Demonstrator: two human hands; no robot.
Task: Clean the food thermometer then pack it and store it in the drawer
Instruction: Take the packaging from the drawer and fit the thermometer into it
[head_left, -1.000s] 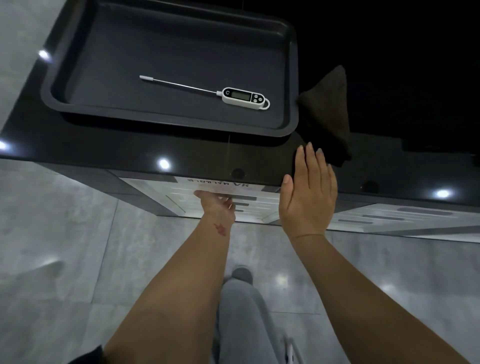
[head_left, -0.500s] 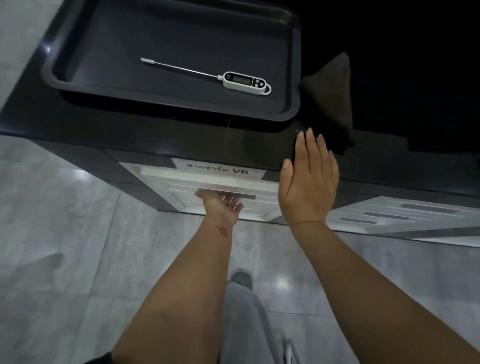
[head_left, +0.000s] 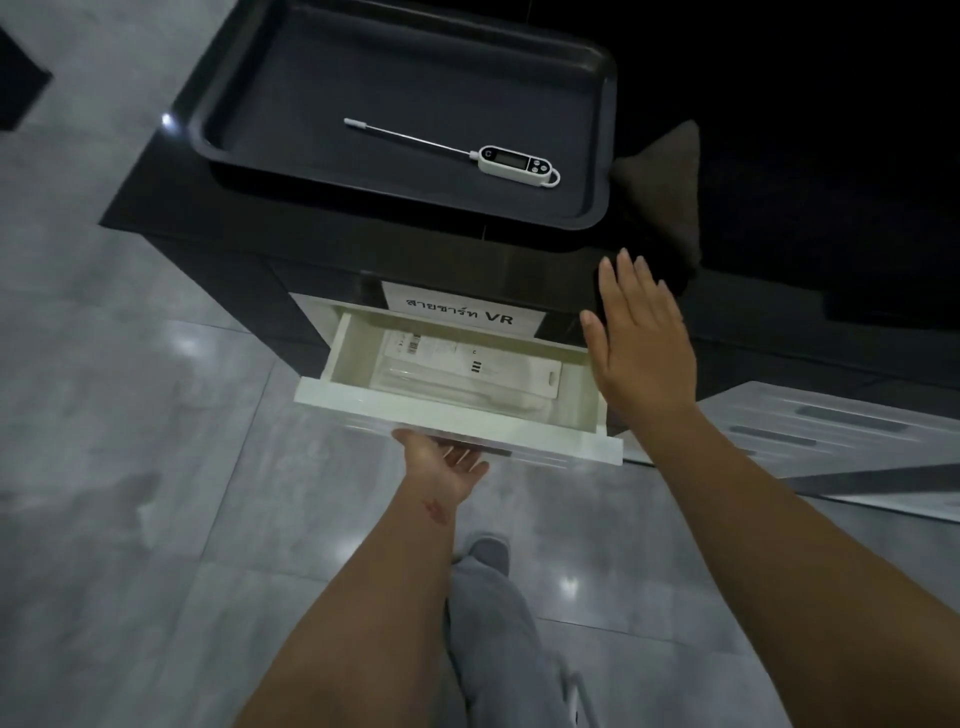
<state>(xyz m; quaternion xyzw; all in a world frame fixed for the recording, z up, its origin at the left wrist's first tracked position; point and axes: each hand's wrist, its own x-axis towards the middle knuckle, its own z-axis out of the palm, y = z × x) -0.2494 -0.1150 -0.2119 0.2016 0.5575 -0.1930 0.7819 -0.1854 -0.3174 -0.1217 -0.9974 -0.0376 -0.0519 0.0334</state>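
A white food thermometer with a long metal probe lies in a black tray on the dark counter. Below it a white drawer stands pulled out. Inside lies a white package. My left hand is palm up under the drawer's front edge, fingers hooked on its handle. My right hand hovers flat with fingers apart, right of the drawer, in front of the counter's edge.
A dark cloth lies on the counter right of the tray. A label reading "VR" sits above the drawer. More white drawers show at the right. Grey floor tiles lie below.
The drawer has slid out from closed to open, pulled by my left hand, and the package inside has come into sight. My right hand stays raised by the counter's edge.
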